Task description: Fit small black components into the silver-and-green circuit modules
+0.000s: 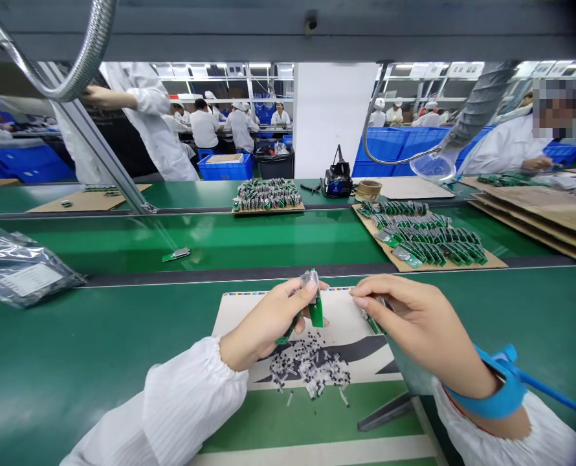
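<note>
My left hand [263, 323] is closed on a small green circuit board [316, 304] with a silver metal part at its top, held upright above a white card [356, 362]. My right hand [409, 323] is closed in a pinch just right of it, with a thin green-and-dark piece [373, 322] showing under the fingers; I cannot make out what it is. A heap of several small black components [310, 369] lies on the card below both hands. A blue wrist strap [499, 391] sits on my right wrist.
A single green board [176, 255] lies on the conveyor belt [268, 243]. A cardboard sheet with several green boards [424, 239] sits right, another batch [267, 194] farther back. Silver bags [21, 268] lie left. A person [516, 145] works at far right; others stand behind.
</note>
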A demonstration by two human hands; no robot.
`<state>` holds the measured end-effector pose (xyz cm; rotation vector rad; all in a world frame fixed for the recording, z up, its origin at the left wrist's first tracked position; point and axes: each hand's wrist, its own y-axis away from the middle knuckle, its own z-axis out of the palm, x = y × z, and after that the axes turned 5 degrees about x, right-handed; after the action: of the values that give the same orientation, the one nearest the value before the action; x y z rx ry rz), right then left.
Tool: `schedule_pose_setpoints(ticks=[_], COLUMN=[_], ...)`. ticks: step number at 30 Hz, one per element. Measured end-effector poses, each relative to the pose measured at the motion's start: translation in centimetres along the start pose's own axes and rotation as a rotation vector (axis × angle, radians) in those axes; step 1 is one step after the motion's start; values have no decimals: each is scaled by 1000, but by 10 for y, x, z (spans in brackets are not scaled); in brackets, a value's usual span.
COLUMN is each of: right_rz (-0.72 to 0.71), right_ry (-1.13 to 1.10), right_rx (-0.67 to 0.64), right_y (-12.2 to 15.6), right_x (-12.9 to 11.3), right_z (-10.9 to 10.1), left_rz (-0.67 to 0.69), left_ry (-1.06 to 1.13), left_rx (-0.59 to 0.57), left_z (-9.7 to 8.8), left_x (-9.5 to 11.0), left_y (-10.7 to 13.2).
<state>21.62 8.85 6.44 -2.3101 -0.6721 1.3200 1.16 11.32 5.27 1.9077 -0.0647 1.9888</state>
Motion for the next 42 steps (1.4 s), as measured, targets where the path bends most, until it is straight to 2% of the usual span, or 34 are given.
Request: schedule_pose_setpoints(ticks=[4, 7, 10, 13, 20, 29, 35, 42], right_rz=[-198, -255, -318, -382, -427, -474, -475, -517], right_ry=[84, 49, -25, -29, 135, 167, 170, 168], right_rx=[69, 148, 226, 240, 166, 148, 88, 145], right_y=[5, 9, 12, 15, 16, 21, 27, 20], right_x=[-6, -12, -17, -22, -25, -22, -15, -20], right_z=[3, 7, 11, 12, 7, 7, 4, 8], left_rz=[16, 53, 172, 329, 458, 572, 587, 599], left_ry=[4, -94, -239, -333, -437, -505, -537, -549], left_rx=[-29, -65, -88, -97, -61, -24, -9, -18], left_z=[8, 9, 10, 13, 15, 15, 15, 15], left_x=[5, 5, 3, 4, 7, 4, 5, 5], left_y=[13, 19, 24, 30, 37, 36, 37, 37])
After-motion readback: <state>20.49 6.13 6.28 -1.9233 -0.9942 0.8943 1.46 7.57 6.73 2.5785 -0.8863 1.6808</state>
